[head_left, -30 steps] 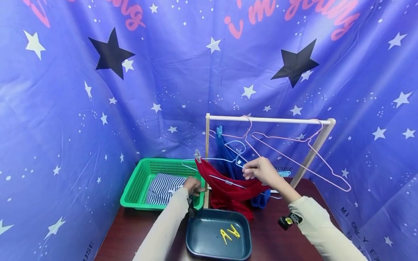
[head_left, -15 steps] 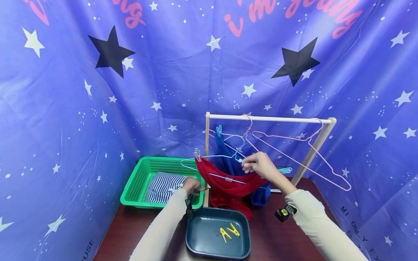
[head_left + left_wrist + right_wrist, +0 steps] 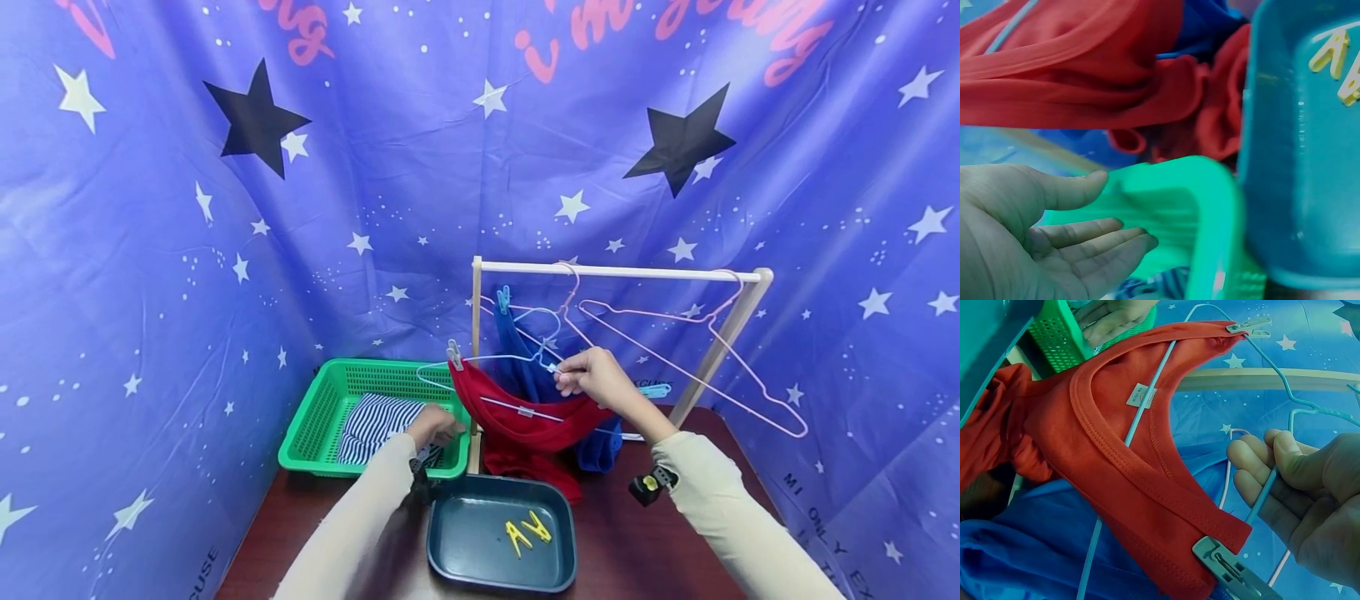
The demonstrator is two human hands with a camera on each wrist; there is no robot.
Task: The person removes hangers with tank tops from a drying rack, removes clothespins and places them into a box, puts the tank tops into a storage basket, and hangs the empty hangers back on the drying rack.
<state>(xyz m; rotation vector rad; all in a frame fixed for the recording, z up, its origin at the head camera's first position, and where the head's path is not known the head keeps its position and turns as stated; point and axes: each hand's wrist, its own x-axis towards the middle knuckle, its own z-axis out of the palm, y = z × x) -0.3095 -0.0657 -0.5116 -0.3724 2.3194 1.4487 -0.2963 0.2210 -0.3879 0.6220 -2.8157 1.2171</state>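
Note:
My right hand (image 3: 596, 375) pinches the wire shoulder of a light-blue clothes hanger (image 3: 1094, 550) between thumb and fingers. A red garment (image 3: 1122, 469) hangs from this hanger by its neckline. One grey clothespin (image 3: 454, 357) clips it at the left end. Another grey clothespin (image 3: 1229, 565) clips its other side, below the right hand. Over the right side of the green basket (image 3: 300, 446) is my left hand (image 3: 1054, 244), its fingers extended and holding nothing. Under it in the basket lies a striped garment (image 3: 375, 425).
Behind the red garment stands a wooden rack (image 3: 622, 272) with pink hangers (image 3: 738, 404). A blue garment (image 3: 598, 450) with light-blue clothespins (image 3: 503, 300) hangs there. In front, a dark tray (image 3: 468, 550) holds two yellow clothespins (image 3: 517, 538). Starry cloth surrounds the table.
My left hand has drawn slightly left, away from the rack's left post. The right hand keeps its pinch on the hanger, which has shifted only a little.

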